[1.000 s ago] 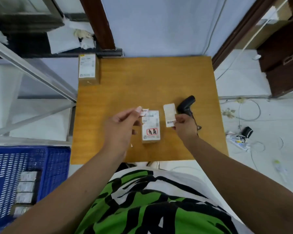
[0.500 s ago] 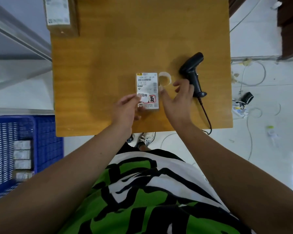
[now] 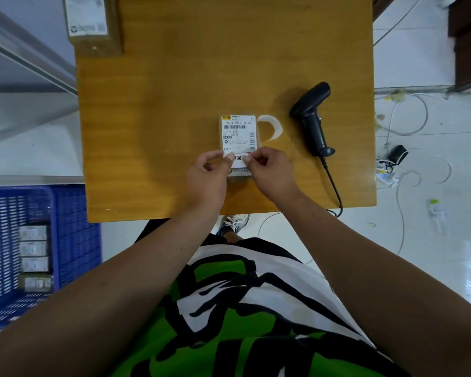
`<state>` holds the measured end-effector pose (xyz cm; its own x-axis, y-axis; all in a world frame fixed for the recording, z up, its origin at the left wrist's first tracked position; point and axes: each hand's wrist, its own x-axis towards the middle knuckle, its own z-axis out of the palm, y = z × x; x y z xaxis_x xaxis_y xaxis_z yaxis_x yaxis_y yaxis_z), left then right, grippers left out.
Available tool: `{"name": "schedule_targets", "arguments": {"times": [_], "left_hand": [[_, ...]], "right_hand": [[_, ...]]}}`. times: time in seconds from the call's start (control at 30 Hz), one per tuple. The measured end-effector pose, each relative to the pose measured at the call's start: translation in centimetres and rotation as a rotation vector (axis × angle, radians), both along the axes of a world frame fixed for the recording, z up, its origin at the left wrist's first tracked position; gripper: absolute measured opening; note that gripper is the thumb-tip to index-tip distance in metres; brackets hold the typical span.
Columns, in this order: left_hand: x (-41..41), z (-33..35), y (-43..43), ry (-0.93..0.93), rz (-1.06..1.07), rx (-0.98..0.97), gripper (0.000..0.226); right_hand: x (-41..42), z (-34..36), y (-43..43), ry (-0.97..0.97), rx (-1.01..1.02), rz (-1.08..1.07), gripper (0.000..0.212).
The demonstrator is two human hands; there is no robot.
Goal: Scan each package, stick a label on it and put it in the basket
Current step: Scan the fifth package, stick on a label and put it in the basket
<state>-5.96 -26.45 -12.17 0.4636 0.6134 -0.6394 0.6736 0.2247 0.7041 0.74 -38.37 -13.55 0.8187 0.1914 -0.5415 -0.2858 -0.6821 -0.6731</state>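
A small package [image 3: 238,134] with a white shipping label lies flat near the middle of the wooden table [image 3: 174,104]. My left hand [image 3: 207,176] and my right hand [image 3: 269,172] meet at its near end, fingertips pressing a small white label [image 3: 239,158] onto its top. A curled strip of backing paper [image 3: 272,127] lies just right of the package. The black barcode scanner [image 3: 312,118] rests on the table further right, untouched. The blue basket [image 3: 65,240] stands on the floor at the lower left with several labelled packages [image 3: 34,257] inside.
Another brown package [image 3: 93,23] sits at the table's far left corner. The scanner's cable [image 3: 333,186] runs off the near edge. Cables and small items litter the white floor on the right. A metal frame runs along the left.
The small label went from my left fingers onto the package's near end. My right hand dropped the backing strip beside the package and joined the left. The view tilted down.
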Motion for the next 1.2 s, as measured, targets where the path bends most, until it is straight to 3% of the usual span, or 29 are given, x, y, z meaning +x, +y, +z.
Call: {"name": "schedule_targets", "arguments": {"times": [0.17,0.33,0.47,0.53,0.7,0.9,1.03,1.2], "left_hand": [[0.3,-1.2,0.3,0.071,-0.153,0.077,0.052],[0.9,-2.3,0.7,0.088,-0.187,0.1,0.055],[1.1,-2.9,1.4,0.108,-0.161,-0.029,0.06],[1.2,-2.8,1.6,0.112,-0.134,-0.108,0.053],[1.4,-0.8,2.1,0.102,-0.117,-0.161,0.021],[-0.8,6.9,5.9,-0.082,-0.143,0.028,0.019],[-4.4,13.4,9.0,-0.275,-0.12,0.079,0.037],[-11.5,19.8,11.1,-0.425,0.13,0.04,0.044]], "right_hand": [[-0.2,-0.2,0.2,-0.058,-0.051,0.038,0.011],[-0.4,-0.4,0.5,-0.156,-0.094,0.066,0.014],[-0.4,-1.1,0.7,-0.151,-0.128,0.035,0.027],[-0.4,-1.5,0.7,-0.076,-0.099,-0.007,0.034],[-0.6,-0.3,1.3,-0.005,-0.037,0.002,0.025],[-0.2,7.0,2.6,0.159,0.317,-0.133,0.029],[-0.8,13.5,5.8,0.095,0.516,0.014,0.029],[-3.4,19.3,11.7,0.127,0.653,0.281,0.038]]}}
